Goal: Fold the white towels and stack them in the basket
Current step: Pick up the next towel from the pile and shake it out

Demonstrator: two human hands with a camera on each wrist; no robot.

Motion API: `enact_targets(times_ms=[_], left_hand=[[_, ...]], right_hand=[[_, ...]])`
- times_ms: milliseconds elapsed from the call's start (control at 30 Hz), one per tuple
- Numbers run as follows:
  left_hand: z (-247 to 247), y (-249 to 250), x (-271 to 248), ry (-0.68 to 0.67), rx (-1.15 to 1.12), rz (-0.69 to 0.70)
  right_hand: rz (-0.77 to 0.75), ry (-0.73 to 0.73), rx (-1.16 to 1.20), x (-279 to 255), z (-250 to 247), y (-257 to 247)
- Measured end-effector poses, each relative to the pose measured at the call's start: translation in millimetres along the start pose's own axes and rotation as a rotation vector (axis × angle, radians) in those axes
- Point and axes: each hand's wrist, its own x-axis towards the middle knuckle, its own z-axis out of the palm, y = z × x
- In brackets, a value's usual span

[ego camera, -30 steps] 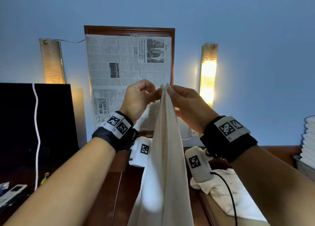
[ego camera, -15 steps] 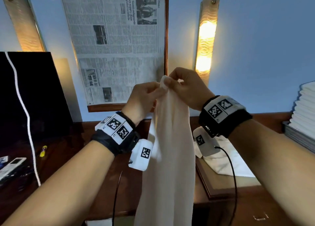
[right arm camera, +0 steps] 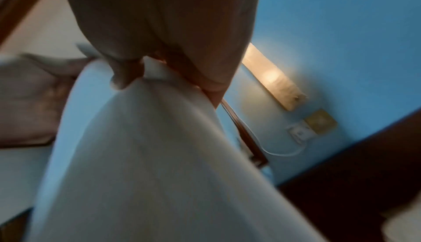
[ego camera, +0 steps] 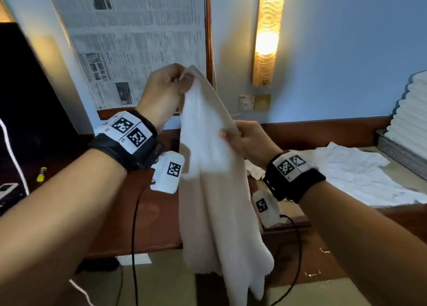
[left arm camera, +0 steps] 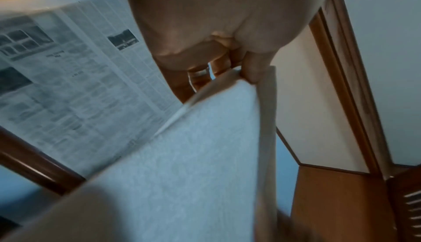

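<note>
Moved: right hand (ego camera: 248, 139) has dropped from top corners to towel's side edge; left hand (ego camera: 165, 86) stays up.
Hands: both pinch long white terry-cloth towel (ego camera: 215, 190).
Where: hangs in air, in front of dark wooden counter (ego camera: 159, 213).
Handling: soft, light, limp; prob. best held at corners/hem.
Look: doubled lengthwise, lower end ragged-uneven.

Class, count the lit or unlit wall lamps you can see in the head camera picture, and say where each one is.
1. The wall lamp glows on the blue wall, right of the framed newspaper, above the wall socket. Another may lie beyond the left edge.
</note>
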Motion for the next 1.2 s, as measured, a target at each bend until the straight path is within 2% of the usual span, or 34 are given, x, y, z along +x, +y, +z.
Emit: enact_targets(times_ms=[100, 200, 333, 433, 533, 600, 667, 733, 800, 833, 933, 1033, 1067, 1133, 1200], left_hand=[[-17.8, -14.5, -0.3, 0.061, 0.024, -0.032], [-28.5, -26.1, -5.9, 0.157, 0.043, -0.102], [-36.5, -42.9, -16.0, 0.331, 0.072, -0.261], [-55.1, -58.9, -17.5, 0.487, 0.085, -0.326], [-116.2, -121.4, 1.4, 0.586, 0.124, -0.323], [-132.0, -148.8, 7.4, 0.581, 0.129, -0.309], [-97.3, -119.6, -5.3, 0.515, 0.128, -0.304], [-43.8, -72.1, -23.0, 0.459, 0.225, -0.268], [-15.3, -54.3, -30.0, 0.366, 0.307, -0.186], [-7.1, -48.2, -31.9, 0.305, 0.342, -0.146], [13.1, -48.1, -32.5, 0.093, 0.415, -0.059], [29.3, -52.2, -33.7, -0.115, 0.479, -0.013], [32.8, -53.1, -34.0, -0.162, 0.505, 0.014], [35.9, -54.4, -34.4, -0.22, 0.526, 0.042], [30.2, -57.2, -33.8, -0.251, 0.511, 0.054]], right_hand=[[0.137, -0.039, -0.071, -21.0, -13.8, 63.8], [0.255, -0.111, -0.26, -42.0, -27.4, 120.5], [0.356, -0.198, -0.593, -66.7, -43.4, 189.2], [0.541, -0.295, -0.784, -89.0, -61.5, 231.1], [0.709, -0.294, -0.954, -112.6, -84.8, 254.4], [0.78, -0.261, -1.015, -123.0, -98.1, 264.8], [0.796, -0.252, -1.041, -128.0, -104.6, 270.6], [0.792, -0.269, -1.077, -124.3, -102.2, 267.2], [0.718, -0.248, -1.052, -109.5, -89.1, 249.6], [0.63, -0.2, -0.985, -98.3, -78.5, 236.0], [0.234, 0.011, -0.578, -60.4, -34.2, 177.7], [-0.121, 0.008, -0.238, -36.3, 10.3, 102.5], [-0.164, -0.006, -0.148, -29.1, 21.7, 82.3], [-0.126, -0.024, 0.034, -16.1, 35.9, 53.9], [-0.118, -0.018, 0.101, -4.2, 44.9, 38.8]])
